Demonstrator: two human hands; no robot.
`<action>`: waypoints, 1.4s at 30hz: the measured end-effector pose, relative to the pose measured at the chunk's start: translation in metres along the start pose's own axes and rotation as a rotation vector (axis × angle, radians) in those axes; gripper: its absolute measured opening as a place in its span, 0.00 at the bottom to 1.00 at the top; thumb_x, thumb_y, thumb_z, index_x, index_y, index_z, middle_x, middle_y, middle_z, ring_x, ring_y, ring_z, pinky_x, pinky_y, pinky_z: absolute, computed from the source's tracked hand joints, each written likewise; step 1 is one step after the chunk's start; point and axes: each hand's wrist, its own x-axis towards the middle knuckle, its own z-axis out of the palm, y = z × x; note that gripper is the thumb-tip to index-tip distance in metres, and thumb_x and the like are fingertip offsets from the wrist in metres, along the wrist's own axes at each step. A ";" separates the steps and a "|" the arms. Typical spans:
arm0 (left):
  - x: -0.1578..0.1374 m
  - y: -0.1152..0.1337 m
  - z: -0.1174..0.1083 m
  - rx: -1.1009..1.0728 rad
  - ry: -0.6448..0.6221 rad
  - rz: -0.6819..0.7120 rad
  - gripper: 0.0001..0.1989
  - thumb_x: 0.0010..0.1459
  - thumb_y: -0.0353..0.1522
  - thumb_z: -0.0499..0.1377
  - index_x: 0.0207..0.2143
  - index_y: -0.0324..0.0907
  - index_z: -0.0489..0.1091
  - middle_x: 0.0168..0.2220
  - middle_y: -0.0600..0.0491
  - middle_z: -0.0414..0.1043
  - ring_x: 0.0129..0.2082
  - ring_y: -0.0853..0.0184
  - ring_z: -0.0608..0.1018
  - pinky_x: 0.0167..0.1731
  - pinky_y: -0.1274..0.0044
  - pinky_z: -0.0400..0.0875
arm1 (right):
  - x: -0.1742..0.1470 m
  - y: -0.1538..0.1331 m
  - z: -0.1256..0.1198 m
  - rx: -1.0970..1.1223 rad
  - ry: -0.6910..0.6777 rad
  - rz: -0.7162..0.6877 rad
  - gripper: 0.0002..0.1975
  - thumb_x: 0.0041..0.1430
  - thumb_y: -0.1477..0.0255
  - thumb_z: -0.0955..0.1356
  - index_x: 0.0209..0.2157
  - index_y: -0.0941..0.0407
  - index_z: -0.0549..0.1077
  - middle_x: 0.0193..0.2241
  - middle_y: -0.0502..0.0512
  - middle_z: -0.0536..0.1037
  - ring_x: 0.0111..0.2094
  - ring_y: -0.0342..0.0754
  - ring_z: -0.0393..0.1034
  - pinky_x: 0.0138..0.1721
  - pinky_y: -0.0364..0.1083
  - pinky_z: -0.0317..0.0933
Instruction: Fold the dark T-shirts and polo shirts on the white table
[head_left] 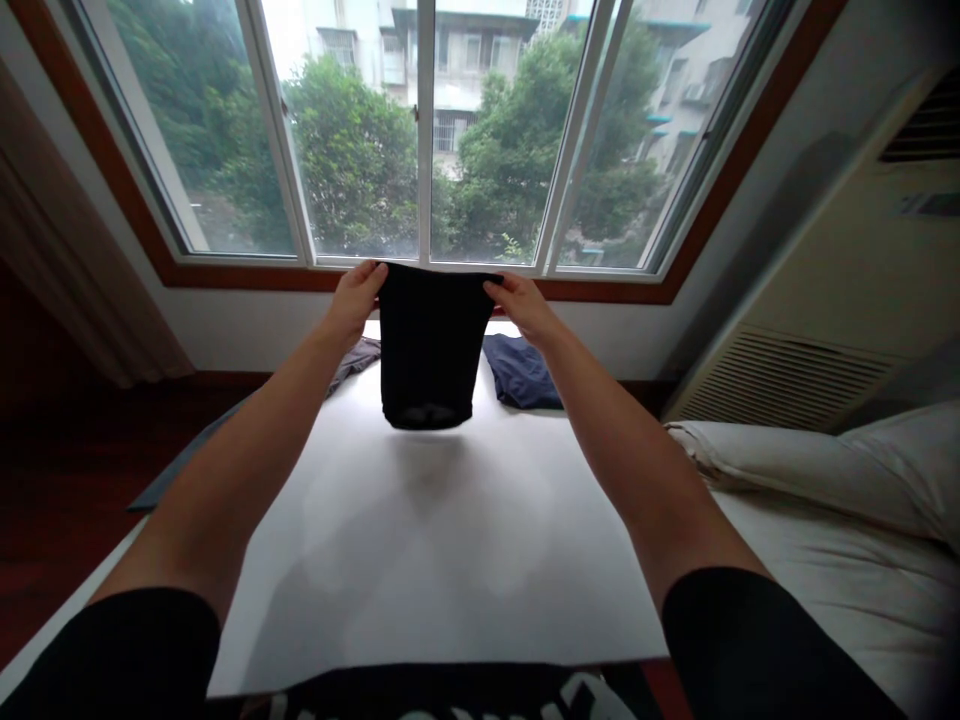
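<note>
A black piece of folded cloth [431, 345], perhaps a garment, hangs upright between my two hands above the white table [435, 560]. My left hand [361, 290] pinches its upper left corner. At the upper right corner my right hand [523, 302] grips the edge between thumb and fingers. The lower end of the cloth hangs just over the tabletop and casts a shadow on it. Its exact kind cannot be made out.
Dark blue folded cloth [521, 372] lies at the table's far right, grey cloth [355, 362] at the far left. Bluish fabric [187, 460] hangs past the left edge. A window [427, 140] stands behind, an air conditioner [832, 290] and white bedding [817, 465] on the right.
</note>
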 end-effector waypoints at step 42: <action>-0.289 -0.117 0.005 1.330 -0.729 0.036 0.32 0.74 0.47 0.45 0.74 0.45 0.55 0.76 0.46 0.49 0.75 0.50 0.52 0.72 0.51 0.42 | -0.252 0.087 0.147 -1.000 -0.448 0.227 0.38 0.73 0.49 0.60 0.72 0.59 0.61 0.72 0.69 0.58 0.73 0.63 0.50 0.70 0.61 0.47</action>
